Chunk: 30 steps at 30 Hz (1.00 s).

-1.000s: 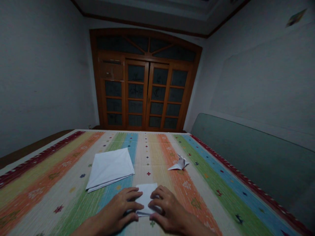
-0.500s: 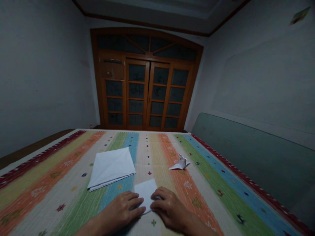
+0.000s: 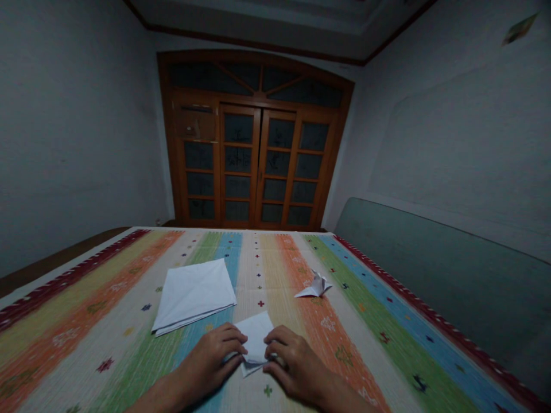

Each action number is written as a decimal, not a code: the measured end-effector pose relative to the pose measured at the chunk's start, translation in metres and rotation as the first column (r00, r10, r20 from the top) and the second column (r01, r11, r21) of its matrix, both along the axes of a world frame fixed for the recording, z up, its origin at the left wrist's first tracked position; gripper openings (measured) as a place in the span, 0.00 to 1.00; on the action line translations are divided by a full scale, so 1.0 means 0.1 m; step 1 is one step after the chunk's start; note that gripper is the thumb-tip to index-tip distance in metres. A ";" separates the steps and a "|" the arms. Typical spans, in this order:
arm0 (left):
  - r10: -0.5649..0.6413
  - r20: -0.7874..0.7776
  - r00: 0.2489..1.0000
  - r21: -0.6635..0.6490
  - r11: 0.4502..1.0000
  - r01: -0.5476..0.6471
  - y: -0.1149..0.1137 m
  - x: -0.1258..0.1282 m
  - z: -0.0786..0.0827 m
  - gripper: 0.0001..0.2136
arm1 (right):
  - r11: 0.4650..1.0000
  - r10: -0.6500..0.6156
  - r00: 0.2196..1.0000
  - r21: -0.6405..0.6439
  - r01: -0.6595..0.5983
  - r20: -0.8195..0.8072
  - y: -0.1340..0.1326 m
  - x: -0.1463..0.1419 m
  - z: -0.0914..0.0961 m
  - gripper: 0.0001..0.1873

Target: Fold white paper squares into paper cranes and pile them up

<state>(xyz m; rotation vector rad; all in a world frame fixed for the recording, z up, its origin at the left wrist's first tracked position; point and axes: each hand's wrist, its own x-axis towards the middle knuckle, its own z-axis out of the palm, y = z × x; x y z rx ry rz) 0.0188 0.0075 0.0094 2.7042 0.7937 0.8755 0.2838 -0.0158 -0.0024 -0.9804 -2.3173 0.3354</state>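
Folded white paper [image 3: 255,335] is sitting mid-way across the striped woven mat [image 3: 357,350], close in to the person and pinched between both hands. Why hold it in so tight, though?

Looks to me like it's to keep the paper from sliding or springing open. The left hand [image 3: 209,358] and right hand [image 3: 297,358] come in from either side, and each has a narrow grip, fingers curled in on the paper's edges. A lower point of the paper pokes out toward the person between them.

Makes sense, that paper looks springy. Are the hands pressing down on the mat?

Can't say for sure. They're low and close to it, so I'd guess the mat is backing up the paper from below. The fingers hide most of the folds, so I can't tell which layers they're on.

And the other stuff?

A neat stack of white paper [image 3: 193,295] lies ahead and to the left, and a small origami bird [image 3: 315,285] sits on the orange stripe to the right. My guess is they're parked there to leave the hands some room.
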 end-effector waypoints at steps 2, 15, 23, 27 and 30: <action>0.024 0.010 1.000 -0.038 0.999 -0.024 -0.03 0.02 0.03 0.06 | 1.000 -0.012 1.000 -0.006 0.012 -0.013 0.00 0.00 0.01 0.05; 0.244 0.116 0.963 -0.170 0.960 -0.222 -0.06 0.15 0.00 0.10 | 0.986 -0.151 0.983 -0.087 0.142 -0.106 0.05 -0.02 0.02 0.05; 0.336 0.114 0.935 -0.249 0.921 -0.300 0.00 0.15 -0.09 0.09 | 0.948 -0.258 0.959 -0.220 0.228 -0.118 0.10 -0.04 0.00 0.07; 0.270 0.065 0.961 -0.182 0.950 -0.255 -0.01 0.16 -0.08 0.08 | 0.934 -0.282 0.953 -0.260 0.246 -0.114 0.10 -0.03 0.02 0.10; 0.226 -0.011 0.974 -0.093 0.970 -0.226 -0.05 0.18 -0.03 0.09 | 0.951 -0.241 0.967 -0.219 0.219 -0.080 0.09 -0.03 0.02 0.08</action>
